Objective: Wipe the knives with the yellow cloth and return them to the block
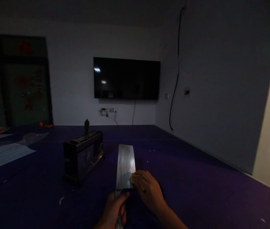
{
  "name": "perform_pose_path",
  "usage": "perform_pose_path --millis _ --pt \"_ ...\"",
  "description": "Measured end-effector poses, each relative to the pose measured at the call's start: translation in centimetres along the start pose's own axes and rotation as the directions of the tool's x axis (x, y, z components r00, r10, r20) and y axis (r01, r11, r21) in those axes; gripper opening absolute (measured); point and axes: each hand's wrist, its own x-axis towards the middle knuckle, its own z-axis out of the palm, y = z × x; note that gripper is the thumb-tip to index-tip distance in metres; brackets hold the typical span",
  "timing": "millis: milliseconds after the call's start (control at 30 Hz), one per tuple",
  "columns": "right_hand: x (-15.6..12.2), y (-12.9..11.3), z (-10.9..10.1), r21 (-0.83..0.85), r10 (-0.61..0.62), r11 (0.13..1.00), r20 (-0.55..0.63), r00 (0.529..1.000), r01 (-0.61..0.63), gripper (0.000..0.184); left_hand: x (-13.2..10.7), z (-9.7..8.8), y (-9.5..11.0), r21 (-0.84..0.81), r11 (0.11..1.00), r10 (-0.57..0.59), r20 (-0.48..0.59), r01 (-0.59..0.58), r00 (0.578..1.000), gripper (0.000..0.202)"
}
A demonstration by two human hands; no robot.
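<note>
A broad steel cleaver (pixel 125 165) points away from me, its flat blade facing up over the dark purple surface (pixel 197 184). My left hand (pixel 113 212) is closed around the cleaver's handle at the bottom of the view. My right hand (pixel 149 189) presses a small yellow cloth or sponge (pixel 135 178) against the near right corner of the blade, fingers curled over it. A dark knife block (pixel 82 156) with a clear front stands just left of the blade, one dark handle (pixel 86 127) sticking up from its top.
Sheets of paper (pixel 3 154) and a clear plastic bag (pixel 31 138) lie at the far left. A black television (pixel 126 78) hangs on the back wall above sockets and cables. A wall runs along the right side. The room is dim.
</note>
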Motion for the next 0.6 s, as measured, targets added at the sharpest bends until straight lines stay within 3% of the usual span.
perform_pose_path --millis 333,600 --pt "-0.03 -0.09 0.06 -0.006 0.016 1.000 0.053 0.998 -0.015 0.016 -0.09 0.08 0.53 0.077 0.997 0.017 -0.021 -0.015 1.000 0.060" --pt "0.02 -0.18 -0.03 -0.068 0.033 0.997 0.068 0.997 -0.028 0.014 0.37 -0.24 -0.20 0.061 0.998 0.028 0.011 -0.029 1.000 0.052"
